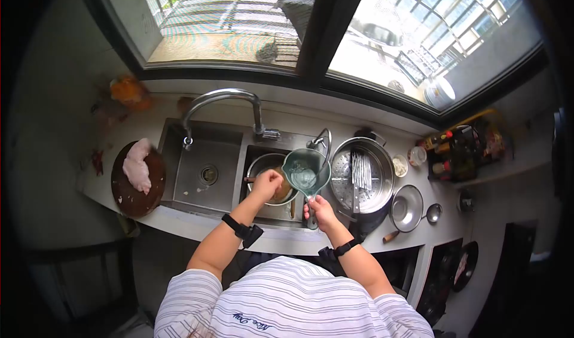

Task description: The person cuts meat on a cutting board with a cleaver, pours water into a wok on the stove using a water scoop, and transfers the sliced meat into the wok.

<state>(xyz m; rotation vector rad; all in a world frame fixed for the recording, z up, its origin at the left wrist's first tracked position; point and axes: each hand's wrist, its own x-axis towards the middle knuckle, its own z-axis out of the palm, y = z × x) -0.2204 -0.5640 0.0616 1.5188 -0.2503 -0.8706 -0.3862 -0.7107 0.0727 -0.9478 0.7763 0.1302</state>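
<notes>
My right hand (pixel 323 213) is wrapped round the handle of a translucent green ladle (pixel 307 169), whose wide bowl is tilted up above the right sink basin. My left hand (pixel 267 185) is closed over the left part of a metal pot (pixel 267 162) in that basin. Whether anything is between its fingers is too small to tell. The pot holds something brownish, partly hidden by my left hand and the ladle.
Left of the empty-handed faucet side lies pale meat (pixel 138 166) on a round board (pixel 156 185). A faucet (pixel 224 93) arches over the left basin (pixel 191 185). Rightward are a steamer pot (pixel 385 185) holding a cleaver (pixel 356 197), a strainer (pixel 408 209) and bottles (pixel 441 139).
</notes>
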